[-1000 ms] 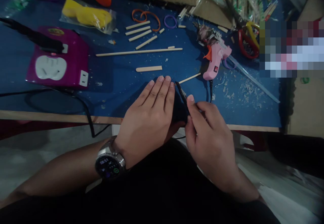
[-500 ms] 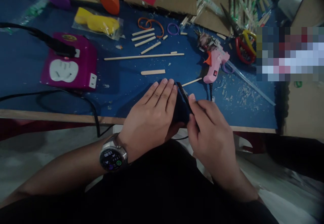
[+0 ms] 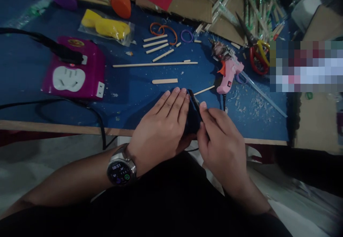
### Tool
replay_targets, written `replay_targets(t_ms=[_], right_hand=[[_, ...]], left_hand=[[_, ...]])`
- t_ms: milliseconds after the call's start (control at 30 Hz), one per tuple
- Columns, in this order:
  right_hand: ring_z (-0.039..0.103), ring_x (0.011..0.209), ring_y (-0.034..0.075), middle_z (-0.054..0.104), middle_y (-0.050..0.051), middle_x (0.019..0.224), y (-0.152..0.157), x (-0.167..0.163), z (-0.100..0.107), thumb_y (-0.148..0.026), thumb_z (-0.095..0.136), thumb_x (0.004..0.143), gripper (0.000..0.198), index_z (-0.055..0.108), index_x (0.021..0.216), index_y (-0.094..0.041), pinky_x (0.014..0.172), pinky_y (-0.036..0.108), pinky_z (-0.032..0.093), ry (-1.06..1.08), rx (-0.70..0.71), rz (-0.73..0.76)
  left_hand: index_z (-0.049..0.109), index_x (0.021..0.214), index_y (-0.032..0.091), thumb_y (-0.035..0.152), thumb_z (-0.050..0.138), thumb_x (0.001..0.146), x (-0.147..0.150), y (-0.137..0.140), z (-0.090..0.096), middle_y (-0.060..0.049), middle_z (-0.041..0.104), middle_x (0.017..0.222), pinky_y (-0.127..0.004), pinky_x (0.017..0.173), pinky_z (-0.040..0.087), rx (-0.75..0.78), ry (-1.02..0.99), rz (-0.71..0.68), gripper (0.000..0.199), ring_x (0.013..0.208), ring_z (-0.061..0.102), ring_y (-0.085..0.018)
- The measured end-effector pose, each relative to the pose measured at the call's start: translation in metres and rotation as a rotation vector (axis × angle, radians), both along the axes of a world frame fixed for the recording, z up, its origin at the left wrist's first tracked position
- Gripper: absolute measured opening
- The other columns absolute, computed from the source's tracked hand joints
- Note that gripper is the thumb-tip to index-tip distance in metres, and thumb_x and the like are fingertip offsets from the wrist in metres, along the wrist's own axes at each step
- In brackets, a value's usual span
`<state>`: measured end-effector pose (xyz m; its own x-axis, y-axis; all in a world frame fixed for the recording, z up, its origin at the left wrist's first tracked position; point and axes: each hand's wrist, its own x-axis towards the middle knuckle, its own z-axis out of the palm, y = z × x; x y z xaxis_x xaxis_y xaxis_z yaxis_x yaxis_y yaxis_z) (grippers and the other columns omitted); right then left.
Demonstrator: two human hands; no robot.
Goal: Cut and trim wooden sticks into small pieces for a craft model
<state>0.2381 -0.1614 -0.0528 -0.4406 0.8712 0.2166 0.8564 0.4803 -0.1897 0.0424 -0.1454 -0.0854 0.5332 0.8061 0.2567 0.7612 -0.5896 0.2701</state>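
Observation:
My left hand [image 3: 164,119] lies with its fingers stretched out flat near the table's front edge; whatever is under it is hidden. A thin wooden stick [image 3: 205,90] sticks out to the right, just beyond my left fingertips. My right hand [image 3: 223,131] grips a black cutter knife [image 3: 195,101], whose dark tip lies against the stick, beside my left index finger. A short flat craft stick [image 3: 164,81] lies above my left hand. Farther back are a long round stick [image 3: 155,64] and several short cut pieces [image 3: 157,46].
A pink glue gun [image 3: 227,74] with a clear glue stick lies right of the knife. Scissors [image 3: 258,55] rest behind it. At left stands a purple power box [image 3: 73,69] with black cables. Cardboard [image 3: 174,6], a yellow packet [image 3: 107,24] and bundled sticks [image 3: 259,12] fill the back.
The whole view has shifted slightly, so the table things appear a little lower. Both hands and the knife keep nearly the same place relative to the stick.

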Motion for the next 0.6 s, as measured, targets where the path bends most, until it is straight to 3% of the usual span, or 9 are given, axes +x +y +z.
replay_targets(t_ms=[333, 600], right_hand=[[0.070, 0.117, 0.027, 0.070, 0.015, 0.133, -0.004, 0.009, -0.007, -0.010, 0.052, 0.107, 0.064, 0.045, 0.170, -0.017, 0.103, 0.047, 0.064, 0.027, 0.011, 0.001], [0.069, 0.110, 0.025, 0.071, 0.015, 0.128, -0.017, 0.012, -0.005, -0.008, 0.055, 0.107, 0.063, 0.045, 0.169, -0.013, 0.098, 0.044, 0.065, -0.011, 0.021, -0.005]], left_hand=[[0.041, 0.165, -0.011, 0.048, 0.055, 0.108, 0.004, -0.002, -0.001, -0.036, 0.040, 0.173, -0.061, 0.138, 0.035, -0.065, -0.014, 0.008, 0.084, 0.165, 0.040, -0.046], [0.040, 0.165, -0.012, 0.051, 0.053, 0.110, 0.002, -0.003, -0.001, -0.034, 0.041, 0.173, -0.060, 0.138, 0.037, -0.045, 0.006, 0.002, 0.085, 0.165, 0.041, -0.046]])
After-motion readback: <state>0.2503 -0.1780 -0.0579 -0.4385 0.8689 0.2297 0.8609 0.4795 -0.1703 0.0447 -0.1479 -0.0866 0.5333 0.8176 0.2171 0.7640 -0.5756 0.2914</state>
